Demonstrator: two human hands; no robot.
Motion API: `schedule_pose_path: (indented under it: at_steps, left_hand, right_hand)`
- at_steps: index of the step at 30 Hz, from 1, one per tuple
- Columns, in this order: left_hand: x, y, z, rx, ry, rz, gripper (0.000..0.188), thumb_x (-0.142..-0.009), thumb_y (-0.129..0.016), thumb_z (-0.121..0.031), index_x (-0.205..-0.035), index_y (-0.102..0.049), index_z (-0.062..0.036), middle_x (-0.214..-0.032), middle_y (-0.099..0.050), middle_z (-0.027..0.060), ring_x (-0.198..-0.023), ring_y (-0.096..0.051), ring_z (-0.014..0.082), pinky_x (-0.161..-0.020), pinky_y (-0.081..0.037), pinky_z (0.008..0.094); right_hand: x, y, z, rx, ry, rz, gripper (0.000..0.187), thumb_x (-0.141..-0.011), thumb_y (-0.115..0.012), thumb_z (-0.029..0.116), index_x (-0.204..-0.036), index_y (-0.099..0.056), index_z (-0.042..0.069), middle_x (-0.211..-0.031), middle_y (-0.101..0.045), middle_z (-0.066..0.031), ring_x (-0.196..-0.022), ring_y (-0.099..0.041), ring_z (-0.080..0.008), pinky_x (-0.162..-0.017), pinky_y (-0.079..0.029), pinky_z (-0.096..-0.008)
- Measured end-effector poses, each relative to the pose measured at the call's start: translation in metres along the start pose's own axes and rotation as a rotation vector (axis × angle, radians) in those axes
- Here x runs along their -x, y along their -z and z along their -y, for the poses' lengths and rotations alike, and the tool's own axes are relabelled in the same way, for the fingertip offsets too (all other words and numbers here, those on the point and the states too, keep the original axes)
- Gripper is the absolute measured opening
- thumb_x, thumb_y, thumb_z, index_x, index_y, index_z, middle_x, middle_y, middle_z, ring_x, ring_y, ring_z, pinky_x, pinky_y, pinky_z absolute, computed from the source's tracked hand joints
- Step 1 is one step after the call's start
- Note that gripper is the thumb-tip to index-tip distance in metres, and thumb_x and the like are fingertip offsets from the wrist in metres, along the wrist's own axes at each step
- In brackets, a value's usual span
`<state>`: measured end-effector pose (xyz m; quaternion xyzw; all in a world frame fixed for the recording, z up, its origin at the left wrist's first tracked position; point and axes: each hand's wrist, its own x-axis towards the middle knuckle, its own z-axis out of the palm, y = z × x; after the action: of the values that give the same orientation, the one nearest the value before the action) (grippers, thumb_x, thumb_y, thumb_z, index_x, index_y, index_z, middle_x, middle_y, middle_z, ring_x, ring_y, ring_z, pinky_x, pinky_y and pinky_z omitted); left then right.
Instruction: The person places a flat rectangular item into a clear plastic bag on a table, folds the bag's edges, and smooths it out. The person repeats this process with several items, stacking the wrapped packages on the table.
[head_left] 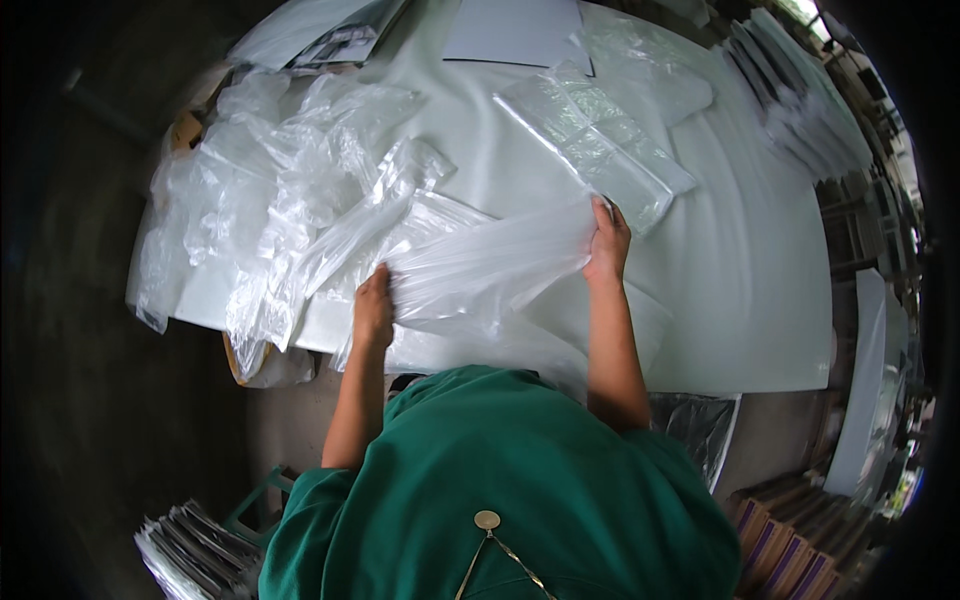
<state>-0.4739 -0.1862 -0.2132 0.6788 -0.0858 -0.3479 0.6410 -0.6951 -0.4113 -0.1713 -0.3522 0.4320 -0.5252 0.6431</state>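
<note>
Between my two hands a clear plastic bag (490, 262) is stretched out above the near part of the table. My left hand (374, 308) is closed on its left end, beside a heap of crumpled plastic. At its right end my right hand (607, 240) pinches the film between thumb and fingers. Just beyond my right hand lies a flat stack of folded clear plastic bags (600, 145). The big loose pile of crumpled clear plastic bags (290, 180) covers the table's left side and hangs over the near-left edge.
The pale-covered table (740, 300) fills the middle. White sheets (515, 30) lie at its far edge, with more flat sheets (310, 30) at far left. Stacked grey-white sheets (800, 100) stand at far right. Cardboard pieces (790, 545) are bundled at lower right, a dark stack (200, 550) lower left.
</note>
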Motion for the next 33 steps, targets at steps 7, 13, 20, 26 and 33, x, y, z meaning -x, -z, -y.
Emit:
schedule_pose_path:
  at_steps: [7, 13, 20, 26, 33]
  left_hand:
    - [0.031, -0.028, -0.081, -0.768, -0.872, 0.055, 0.077, -0.075, -0.068, -0.026, -0.134, -0.027, 0.0003, -0.134, -0.033, 0.0222, -0.124, -0.032, 0.0356, -0.102, -0.024, 0.0435]
    - [0.032, -0.054, -0.078, -0.379, -0.26, 0.666, 0.031, -0.087, -0.058, -0.028, -0.07, -0.057, -0.0019, -0.06, -0.044, -0.0039, -0.06, -0.039, 0.0051, -0.056, -0.035, 0.0226]
    - [0.011, -0.029, -0.031, -0.234, -0.164, 0.328, 0.035, -0.089, -0.055, -0.032, -0.066, -0.06, -0.0058, -0.053, -0.04, -0.0073, -0.05, -0.031, 0.0028, -0.047, -0.026, 0.0206]
    - [-0.024, 0.009, 0.021, -0.858, -0.336, -0.033, 0.036, -0.087, -0.054, -0.034, -0.076, -0.066, -0.0024, -0.059, -0.058, 0.01, -0.053, -0.051, 0.0183, -0.056, -0.042, 0.0316]
    - [-0.024, 0.037, 0.034, -1.154, -0.262, -0.375, 0.029, -0.086, -0.053, -0.035, -0.085, -0.063, -0.0078, -0.073, -0.063, 0.0116, -0.072, -0.059, 0.032, -0.064, -0.044, 0.0417]
  right_hand:
    - [0.039, -0.025, 0.024, 0.279, 0.053, 0.603, 0.026, -0.089, -0.054, 0.028, -0.084, -0.064, 0.005, -0.068, -0.057, 0.0045, -0.054, -0.042, -0.0017, -0.048, -0.035, -0.0195]
    - [0.031, -0.059, 0.082, 0.449, 0.317, 0.526, 0.024, -0.089, -0.055, 0.024, -0.078, -0.063, 0.005, -0.055, -0.05, 0.0037, -0.04, -0.033, -0.0017, -0.037, -0.029, -0.02]
    - [-0.001, 0.008, 0.042, 0.611, 0.104, 0.741, 0.04, -0.084, -0.06, 0.033, -0.108, -0.056, 0.002, -0.095, -0.054, -0.0046, -0.079, -0.049, -0.0092, -0.06, -0.044, -0.0257]
    - [-0.016, 0.062, -0.024, 1.057, 0.051, 0.642, 0.046, -0.073, -0.071, 0.03, -0.105, -0.058, 0.0, -0.08, -0.063, -0.0077, -0.069, -0.059, -0.0182, -0.063, -0.046, -0.0325]
    - [-0.025, 0.057, -0.015, 1.336, 0.395, 0.029, 0.029, -0.078, -0.065, 0.022, -0.104, -0.059, 0.009, -0.079, -0.063, -0.011, -0.075, -0.059, -0.0252, -0.067, -0.045, -0.036]
